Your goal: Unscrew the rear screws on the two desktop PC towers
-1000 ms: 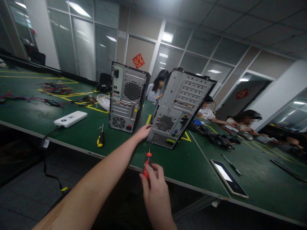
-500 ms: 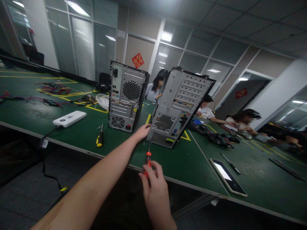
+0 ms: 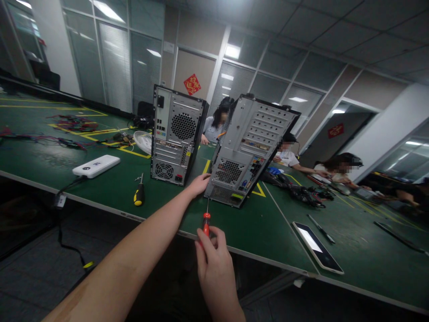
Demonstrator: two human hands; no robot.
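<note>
A grey computer case (image 3: 231,172) stands with its rear panel facing me, leaning in the view. My left hand (image 3: 200,184) is against its lower left side, gripping the edge, its fingertips partly hidden behind the case. My right hand (image 3: 216,255) is closed around the red-and-black handle of a screwdriver (image 3: 206,220), its shaft pointing away from me. The tip meets the lower left corner of the rear panel; any screw there is too small to see. A second computer case (image 3: 179,138) stands to the left.
Left of the cases lie a yellow-and-black screwdriver (image 3: 139,193) and a white power bank (image 3: 96,166) with a cable. On the right are a phone (image 3: 317,248), a pen (image 3: 321,228) and a heap of black cables (image 3: 306,193). Several people sit across the green table (image 3: 264,241).
My right hand's fingers have shifted slightly on the screwdriver handle. The screwdriver tip stays at the case corner. A person's hand now shows between the two cases.
</note>
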